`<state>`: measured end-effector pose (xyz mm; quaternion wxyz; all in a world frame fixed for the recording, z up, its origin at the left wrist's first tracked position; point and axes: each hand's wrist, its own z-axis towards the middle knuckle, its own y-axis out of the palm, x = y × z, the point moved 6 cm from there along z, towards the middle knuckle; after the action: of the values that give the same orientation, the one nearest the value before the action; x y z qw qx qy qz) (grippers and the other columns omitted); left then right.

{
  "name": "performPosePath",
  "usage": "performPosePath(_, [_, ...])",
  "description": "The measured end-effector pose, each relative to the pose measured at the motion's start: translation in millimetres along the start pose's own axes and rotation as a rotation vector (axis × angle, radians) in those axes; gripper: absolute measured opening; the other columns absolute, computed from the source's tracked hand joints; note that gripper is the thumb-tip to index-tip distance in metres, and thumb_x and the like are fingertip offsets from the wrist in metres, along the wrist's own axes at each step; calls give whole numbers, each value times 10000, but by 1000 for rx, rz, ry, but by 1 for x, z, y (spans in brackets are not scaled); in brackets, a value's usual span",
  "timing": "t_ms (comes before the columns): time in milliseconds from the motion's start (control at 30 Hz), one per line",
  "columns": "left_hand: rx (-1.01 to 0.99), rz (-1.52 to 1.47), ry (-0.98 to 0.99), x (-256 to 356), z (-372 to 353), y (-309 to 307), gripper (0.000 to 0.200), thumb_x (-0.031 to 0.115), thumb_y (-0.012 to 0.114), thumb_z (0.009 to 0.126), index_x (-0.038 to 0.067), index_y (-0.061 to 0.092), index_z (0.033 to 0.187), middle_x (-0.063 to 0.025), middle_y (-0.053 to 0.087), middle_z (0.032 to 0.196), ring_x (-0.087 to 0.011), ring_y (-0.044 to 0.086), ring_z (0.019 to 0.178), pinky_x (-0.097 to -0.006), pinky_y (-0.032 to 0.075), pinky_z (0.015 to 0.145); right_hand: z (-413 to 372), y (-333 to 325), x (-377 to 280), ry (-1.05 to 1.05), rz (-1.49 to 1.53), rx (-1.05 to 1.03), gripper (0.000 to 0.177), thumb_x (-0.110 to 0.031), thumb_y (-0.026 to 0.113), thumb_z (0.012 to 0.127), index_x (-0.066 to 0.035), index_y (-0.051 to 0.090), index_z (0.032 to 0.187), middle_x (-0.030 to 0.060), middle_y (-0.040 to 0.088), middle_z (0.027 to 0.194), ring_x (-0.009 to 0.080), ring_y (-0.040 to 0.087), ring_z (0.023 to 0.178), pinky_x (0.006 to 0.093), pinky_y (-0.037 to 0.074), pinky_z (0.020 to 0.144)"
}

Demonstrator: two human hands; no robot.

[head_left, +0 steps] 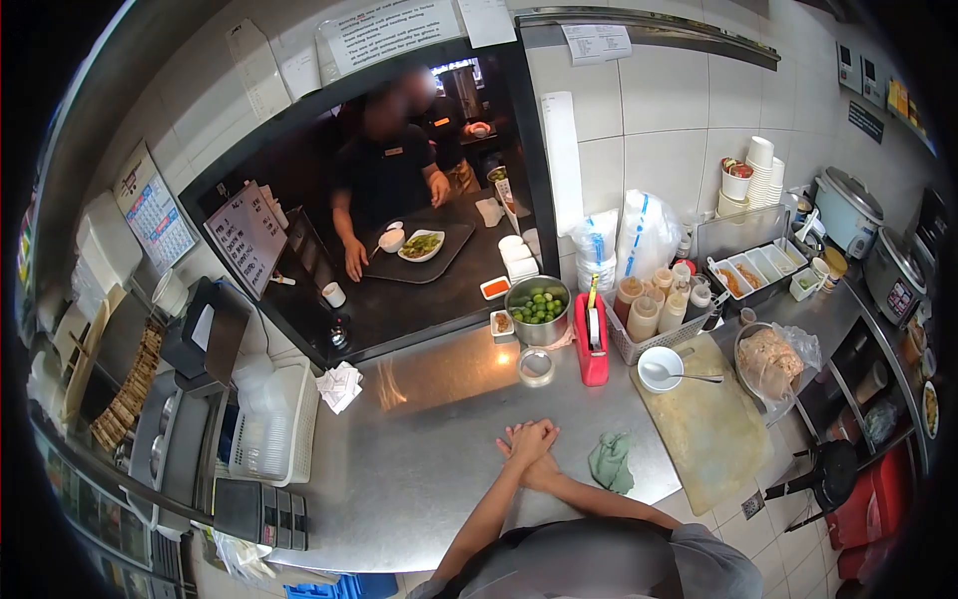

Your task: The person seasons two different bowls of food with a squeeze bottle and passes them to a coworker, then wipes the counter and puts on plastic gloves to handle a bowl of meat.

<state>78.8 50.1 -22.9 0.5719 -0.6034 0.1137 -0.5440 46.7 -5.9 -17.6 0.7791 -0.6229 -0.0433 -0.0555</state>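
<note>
My left hand [536, 437] and my right hand [540, 470] rest crossed on the steel counter [419, 479], the left lying over the right. Fingers of the right hand stick out to the left from under it. Neither hand shows any object in it; the overlap hides part of the fingers. A crumpled green cloth [611, 462] lies just right of my hands. Beyond them stand a small round clear container [536, 366], a steel pot of green limes [539, 304] and a red holder [591, 344].
At right, a white bowl with a spoon [660, 369] sits on a cutting board [711, 439], near a basket of sauce bottles [654, 339]. At left stands a white basket [299, 429] of plastic containers. Through the hatch, a person [384, 160] stands behind a tray [439, 255] with food.
</note>
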Motion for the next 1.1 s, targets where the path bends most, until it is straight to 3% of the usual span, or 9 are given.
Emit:
performPosePath(500, [-45, -1, -18, 14, 1, -14, 236, 324, 590, 795, 94, 603, 743, -75, 602, 639, -279, 580, 662, -406, 397, 659, 0, 0, 1, 55, 128, 3, 579, -395, 366, 866, -140, 273, 1378, 200, 196, 1435, 397, 146, 1322, 664, 62, 981])
performPosePath(600, [-142, -46, -114, 13, 0, -13, 257, 354, 582, 800, 98, 603, 795, -138, 618, 775, -343, 572, 778, -443, 422, 740, 1, 2, 2, 67, 152, 8, 568, -387, 356, 867, -143, 277, 1373, 198, 203, 1433, 393, 154, 1321, 677, 66, 971])
performPosePath(800, [-87, 3, -74, 7, 0, -7, 256, 354, 577, 801, 99, 607, 790, -147, 617, 768, -353, 572, 766, -456, 420, 726, 1, -8, 3, 94, 195, -29, 548, -371, 341, 867, -146, 289, 1364, 195, 220, 1428, 387, 170, 1318, 702, 75, 950])
performPosePath(900, [-99, -24, -94, 5, 0, -5, 257, 356, 576, 801, 102, 609, 787, -152, 616, 765, -358, 573, 751, -459, 417, 727, 3, 0, 3, 65, 235, 81, 544, -369, 341, 866, -145, 295, 1360, 195, 226, 1425, 394, 176, 1312, 713, 86, 936])
performPosePath(1100, [-78, -39, -96, 8, 0, -9, 250, 355, 575, 801, 108, 608, 774, -146, 615, 754, -354, 576, 740, -451, 411, 735, 2, 0, 1, 87, 166, -15, 550, -366, 342, 864, -154, 282, 1368, 186, 221, 1430, 392, 174, 1314, 719, 71, 932])
